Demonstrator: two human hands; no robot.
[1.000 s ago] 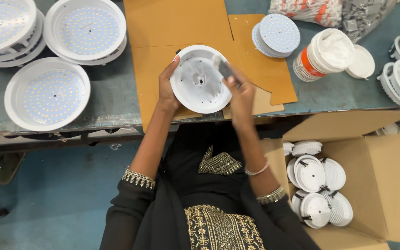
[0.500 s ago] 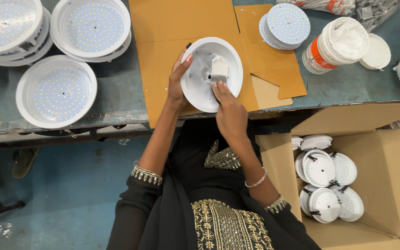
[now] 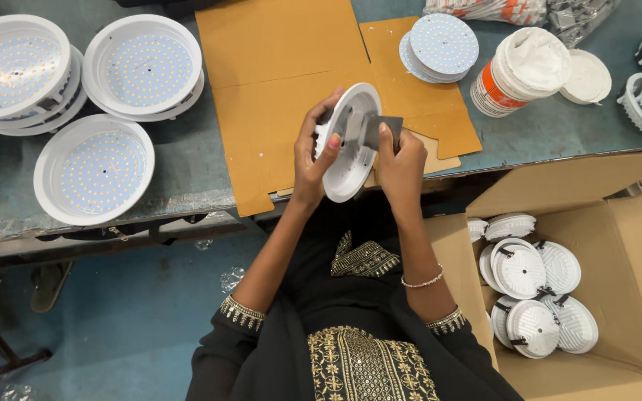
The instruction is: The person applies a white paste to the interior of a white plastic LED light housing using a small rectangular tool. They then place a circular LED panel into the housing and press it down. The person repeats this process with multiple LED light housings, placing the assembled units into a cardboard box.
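Note:
A white round lamp housing [image 3: 348,167] is held on edge over the front of the workbench, above a brown cardboard sheet [image 3: 276,96]. My left hand [image 3: 315,152] grips its left rim, fingers curled over the top. My right hand [image 3: 399,163] holds the right side, thumb and fingers pinching a small grey metal spring clip [image 3: 379,131] fixed to the housing's back.
Finished white LED downlights [image 3: 94,167] sit on the grey bench at left. A stack of round LED boards [image 3: 440,44] and an open white tub [image 3: 518,70] with its lid [image 3: 587,76] lie at the back right. An open cardboard box [image 3: 633,245] with several housings stands at the lower right.
The housing has been tipped from lying face-down in my hands to standing on edge. My right hand moved from its inside to the grey clip at its upper right.

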